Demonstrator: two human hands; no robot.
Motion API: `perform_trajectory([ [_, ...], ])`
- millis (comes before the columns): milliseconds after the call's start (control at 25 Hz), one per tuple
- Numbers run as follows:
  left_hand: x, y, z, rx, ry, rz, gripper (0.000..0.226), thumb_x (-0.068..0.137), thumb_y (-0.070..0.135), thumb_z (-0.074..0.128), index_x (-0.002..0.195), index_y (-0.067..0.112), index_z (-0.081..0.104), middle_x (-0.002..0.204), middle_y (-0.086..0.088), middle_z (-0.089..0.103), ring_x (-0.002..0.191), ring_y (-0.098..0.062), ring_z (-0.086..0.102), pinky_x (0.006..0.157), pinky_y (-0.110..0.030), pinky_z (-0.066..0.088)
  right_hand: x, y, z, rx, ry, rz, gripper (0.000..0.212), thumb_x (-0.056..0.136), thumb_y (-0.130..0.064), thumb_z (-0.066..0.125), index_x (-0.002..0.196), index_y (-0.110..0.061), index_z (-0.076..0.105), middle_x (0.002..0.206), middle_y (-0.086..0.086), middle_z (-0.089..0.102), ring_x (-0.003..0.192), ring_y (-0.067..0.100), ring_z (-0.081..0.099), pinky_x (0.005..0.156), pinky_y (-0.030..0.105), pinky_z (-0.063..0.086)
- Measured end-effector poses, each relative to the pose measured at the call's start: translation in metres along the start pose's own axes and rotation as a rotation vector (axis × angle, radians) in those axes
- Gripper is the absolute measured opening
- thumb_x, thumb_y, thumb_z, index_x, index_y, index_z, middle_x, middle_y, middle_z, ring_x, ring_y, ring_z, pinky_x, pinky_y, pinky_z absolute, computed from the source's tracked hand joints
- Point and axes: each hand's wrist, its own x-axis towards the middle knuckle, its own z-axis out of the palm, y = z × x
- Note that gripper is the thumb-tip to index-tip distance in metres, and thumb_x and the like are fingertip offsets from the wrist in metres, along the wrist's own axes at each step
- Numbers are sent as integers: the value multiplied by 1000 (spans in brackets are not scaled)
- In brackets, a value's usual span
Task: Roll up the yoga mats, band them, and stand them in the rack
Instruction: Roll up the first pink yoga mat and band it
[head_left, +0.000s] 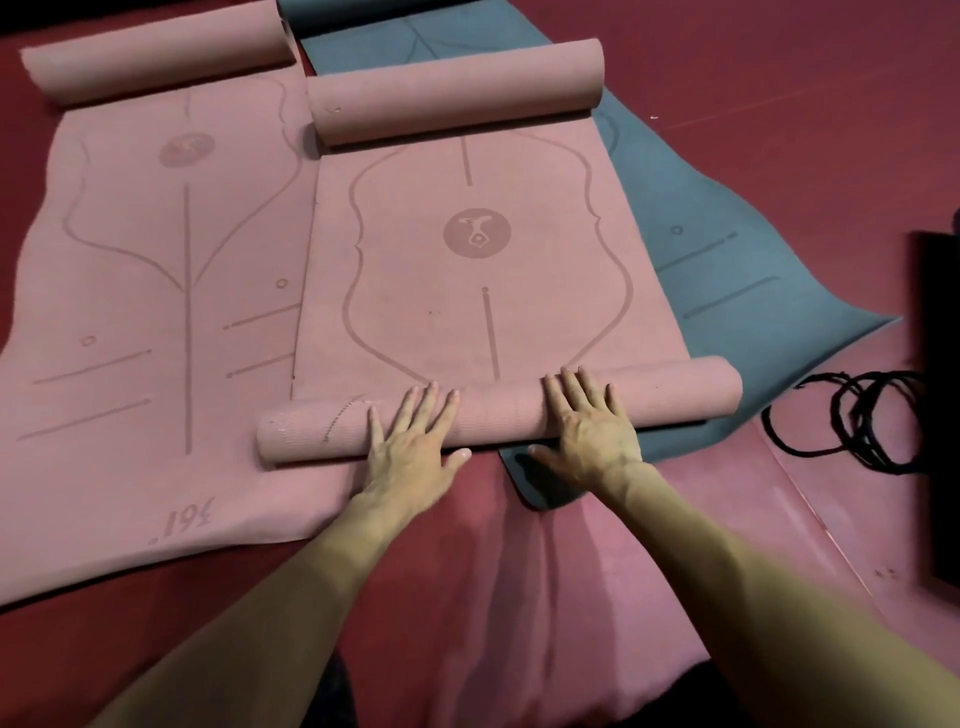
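while i watch from the head view, both hands lie flat on the near roll (498, 410) of the middle pink mat (483, 270); the left hand (410, 441) has its fingers straight and spread over the top of the roll, thumb out to the side at the near edge; the right hand (592, 421) sits near it on the right, fingers straight as well, palm pressing down, neither hand curled round anything; the rest of this mat lies flat on the red floor (779, 78), and its far end is curled into a second roll (457, 91); the near roll's left end rests on the left pink mat (156, 260), which is spread flat with its own far end curled up; the right end rests on a blue-grey mat (727, 249) lying partly under the middle one; black loops (852, 415) lie on the floor to the right, near the blue-grey mat's corner; a dark thing (940, 415) at the right edge i cannot make out
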Motion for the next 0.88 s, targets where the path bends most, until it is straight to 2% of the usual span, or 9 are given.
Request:
perform_trajectory([
  [160,13,-4,1,-21,35,-2,87,95,62,50,161,39,-2,171,10,-5,157,-14,-6,121,-66,-3,15,5,-3,-50,7,-32,110,86,-75,53,163,-19,-3,171,5,0,158,24,-4,127,50,0],
  [320,29,-5,1,-32,12,-14,97,87,75,49,160,42,-5,171,9,-6,157,-14,-7,121,-64,-8,30,10,2,-70,59,-50,112,84,-78,53,163,-19,-1,171,4,4,158,24,-1,127,49,-1],
  [440,41,-7,4,-52,43,-26,99,83,82,46,160,43,-2,171,9,0,157,-15,-2,121,-63,-9,43,11,2,-59,86,-64,114,82,-78,55,163,-19,3,171,4,8,158,23,2,127,48,-2],
  [560,56,-10,4,-14,63,-20,96,83,84,41,160,42,2,170,7,9,156,-18,6,121,-64,-6,58,15,-2,-32,68,-83,118,77,-80,59,163,-20,6,171,2,10,158,22,5,127,46,-2],
  [680,67,-14,2,10,29,-6,99,82,85,41,160,41,0,170,6,10,155,-20,10,120,-65,-1,69,22,-4,5,65,-119,123,72,-81,64,163,-18,10,170,2,14,157,22,9,127,47,-1],
  [800,68,-15,0,26,8,16,104,81,86,41,159,41,-11,171,4,6,156,-22,10,120,-67,2,65,27,1,35,155,-171,122,72,-74,71,161,-10,17,169,7,19,157,24,13,126,51,3],
  [880,71,-15,-3,29,6,33,104,83,84,42,158,41,-16,171,1,4,156,-25,10,119,-68,5,55,33,10,38,294,-211,113,70,-62,80,156,-7,33,164,13,31,154,29,24,124,56,12],
])
